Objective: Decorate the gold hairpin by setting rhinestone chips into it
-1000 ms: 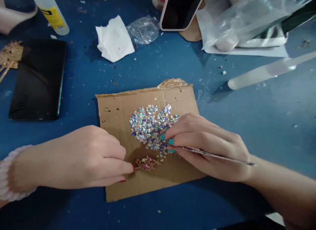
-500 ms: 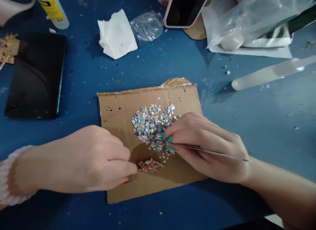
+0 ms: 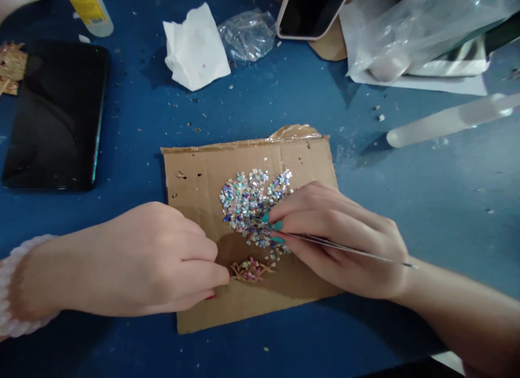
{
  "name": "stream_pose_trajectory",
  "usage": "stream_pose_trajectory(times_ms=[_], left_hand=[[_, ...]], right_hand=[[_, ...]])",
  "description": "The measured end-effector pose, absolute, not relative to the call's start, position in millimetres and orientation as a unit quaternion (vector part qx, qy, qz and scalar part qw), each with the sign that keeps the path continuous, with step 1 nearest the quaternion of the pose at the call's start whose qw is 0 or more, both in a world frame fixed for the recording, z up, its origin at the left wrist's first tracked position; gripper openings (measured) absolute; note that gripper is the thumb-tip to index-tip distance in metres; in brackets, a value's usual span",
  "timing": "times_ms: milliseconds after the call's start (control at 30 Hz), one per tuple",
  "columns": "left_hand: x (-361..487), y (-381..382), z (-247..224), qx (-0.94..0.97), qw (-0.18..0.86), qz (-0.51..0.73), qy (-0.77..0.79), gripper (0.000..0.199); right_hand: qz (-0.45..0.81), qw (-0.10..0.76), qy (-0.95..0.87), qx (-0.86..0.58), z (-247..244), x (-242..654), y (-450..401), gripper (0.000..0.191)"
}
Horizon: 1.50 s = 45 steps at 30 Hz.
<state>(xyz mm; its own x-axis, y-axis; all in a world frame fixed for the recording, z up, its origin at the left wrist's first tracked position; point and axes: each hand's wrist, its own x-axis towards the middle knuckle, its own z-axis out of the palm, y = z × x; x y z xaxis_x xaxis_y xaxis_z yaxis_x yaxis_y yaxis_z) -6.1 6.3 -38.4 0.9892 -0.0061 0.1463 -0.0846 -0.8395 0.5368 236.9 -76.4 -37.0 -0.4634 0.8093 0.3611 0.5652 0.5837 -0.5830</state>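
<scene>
My left hand (image 3: 158, 261) is closed in a pinch on the thin stem of a small ornament (image 3: 252, 269). The ornament has gold leaf-like points and pink and pale bits, and sits just above the cardboard. In my right hand (image 3: 341, 237), thumb and fingers close round slim metal tweezers (image 3: 349, 249), whose tips reach into a heap of glittering chips (image 3: 246, 204). The chips are silver, blue, teal and pale. Both lie over a piece of brown cardboard (image 3: 203, 313). Whether the tweezer tips grip a chip is too small to tell.
A dark phone or tablet (image 3: 57, 118) lies at left, by a bottle with a yellow label (image 3: 91, 12). Beyond the cardboard are a white tissue (image 3: 197, 47), crumpled clear plastic (image 3: 248, 36), a phone (image 3: 312, 10) and a plastic bag (image 3: 426, 31). A translucent tube (image 3: 447, 121) lies at right.
The tweezer tips have shifted slightly left in the chip heap. My left hand and the ornament stay nearly in place; the whole view has shifted a little.
</scene>
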Motion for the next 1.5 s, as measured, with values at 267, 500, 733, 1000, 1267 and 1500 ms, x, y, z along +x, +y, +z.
stream_pose_trajectory(times_ms=[267, 500, 733, 1000, 1267, 1500], left_hand=[[-4.5, 7.6, -37.7, 0.955, 0.286, 0.071, -0.025, 0.018], [-3.9, 7.5, -36.3, 0.957, 0.28, 0.072, -0.027, 0.018], [-4.6, 6.8, -37.6, 0.957, 0.28, 0.069, -0.029, 0.02], [-3.3, 7.9, -31.5, 0.963, 0.26, 0.07, -0.033, 0.021], [16.9, -37.7, -6.6, 0.969, -0.056, 0.24, 0.011, 0.039], [37.0, -56.5, -7.1, 0.962, -0.026, 0.225, 0.156, 0.07]], right_hand=[[0.2, 0.314, -0.831, -0.413, -38.0, 238.4, -78.4, 0.017], [0.199, 0.318, -0.834, -0.404, -37.4, 239.5, -79.0, 0.018], [0.19, 0.331, -0.832, -0.403, -39.8, 239.3, -78.8, 0.017], [0.011, 0.229, -0.894, -0.386, -24.7, 244.9, -70.4, 0.017], [-0.075, 0.203, -0.849, -0.482, -5.8, 213.1, -34.2, 0.013], [0.007, 0.192, -0.807, -0.559, 17.7, 174.4, -6.5, 0.016]])
